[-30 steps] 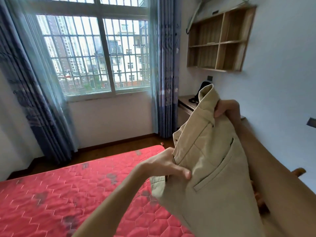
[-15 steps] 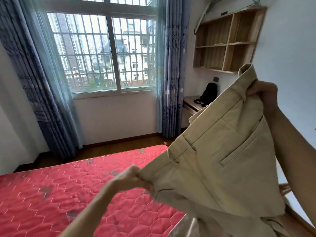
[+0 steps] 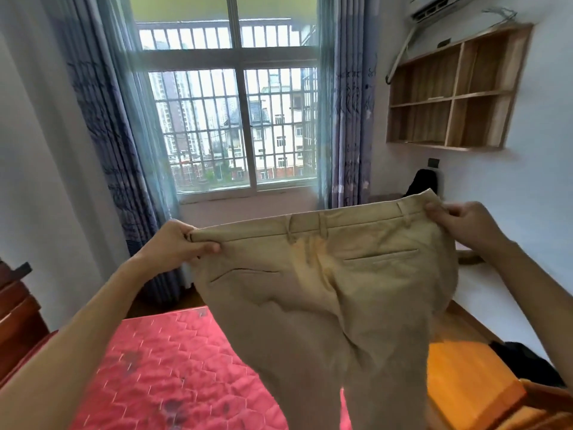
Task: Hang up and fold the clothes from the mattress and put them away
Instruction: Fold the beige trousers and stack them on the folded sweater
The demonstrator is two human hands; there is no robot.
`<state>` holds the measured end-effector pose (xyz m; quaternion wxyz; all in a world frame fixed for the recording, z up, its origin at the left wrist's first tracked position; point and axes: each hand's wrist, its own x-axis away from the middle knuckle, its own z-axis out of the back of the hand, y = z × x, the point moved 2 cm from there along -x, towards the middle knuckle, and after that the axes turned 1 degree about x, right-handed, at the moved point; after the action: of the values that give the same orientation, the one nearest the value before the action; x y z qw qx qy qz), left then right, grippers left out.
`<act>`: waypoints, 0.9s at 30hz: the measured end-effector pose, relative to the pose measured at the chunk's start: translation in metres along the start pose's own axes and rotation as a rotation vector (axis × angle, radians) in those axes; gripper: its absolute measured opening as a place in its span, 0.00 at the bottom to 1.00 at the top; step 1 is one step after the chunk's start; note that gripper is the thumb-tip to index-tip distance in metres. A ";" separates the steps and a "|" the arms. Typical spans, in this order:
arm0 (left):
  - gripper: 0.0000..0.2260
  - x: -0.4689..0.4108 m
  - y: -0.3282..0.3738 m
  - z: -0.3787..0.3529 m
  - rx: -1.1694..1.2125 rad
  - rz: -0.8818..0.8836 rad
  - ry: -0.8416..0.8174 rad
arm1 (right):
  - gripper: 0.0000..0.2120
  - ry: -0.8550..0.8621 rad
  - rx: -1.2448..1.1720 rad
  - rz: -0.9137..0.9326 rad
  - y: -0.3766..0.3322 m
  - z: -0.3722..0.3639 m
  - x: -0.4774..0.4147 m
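Note:
A pair of beige trousers (image 3: pixel 325 290) hangs in front of me, back side facing me, waistband stretched flat and level. My left hand (image 3: pixel 183 243) pinches the left end of the waistband. My right hand (image 3: pixel 459 223) grips the right end. The legs drop down out of view over the red quilted mattress (image 3: pixel 161 367), which lies below and to the left.
A barred window (image 3: pixel 238 125) with blue curtains faces me. An empty wooden wall shelf (image 3: pixel 449 97) hangs at the upper right, with a black bag (image 3: pixel 423 181) on a desk below it. A dark wooden bed frame (image 3: pixel 15 311) stands at the left. Dark cloth (image 3: pixel 521 361) lies at the lower right.
The trousers went from tilted and bunched to spread level. My right hand came down, my left hand rose and moved left, pulling the waistband taut. The view has tilted up.

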<state>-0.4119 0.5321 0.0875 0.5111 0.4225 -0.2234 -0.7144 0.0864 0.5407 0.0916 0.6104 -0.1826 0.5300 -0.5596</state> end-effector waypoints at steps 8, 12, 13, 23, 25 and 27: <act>0.14 -0.001 0.070 0.036 -0.155 -0.254 0.126 | 0.21 -0.254 -0.151 0.209 -0.025 -0.017 -0.017; 0.13 -0.014 0.087 0.059 -0.290 -0.296 0.151 | 0.09 -0.298 0.121 0.426 -0.044 -0.022 -0.030; 0.16 -0.019 0.084 0.066 -0.331 -0.282 0.166 | 0.08 -0.194 0.148 0.442 -0.043 -0.021 -0.036; 0.20 -0.021 0.062 0.094 -0.378 -0.107 0.224 | 0.06 0.021 0.154 0.373 -0.065 -0.044 -0.059; 0.20 -0.015 0.069 0.094 -0.313 -0.143 0.226 | 0.06 -0.030 0.053 0.331 -0.067 -0.041 -0.056; 0.15 -0.008 0.077 0.098 -0.210 -0.187 0.255 | 0.08 -0.072 -0.161 0.306 -0.063 -0.034 -0.053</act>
<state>-0.4507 0.4995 0.2022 0.5079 0.4728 -0.0410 -0.7189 0.0362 0.5806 0.1542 0.6904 -0.1680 0.5724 -0.4092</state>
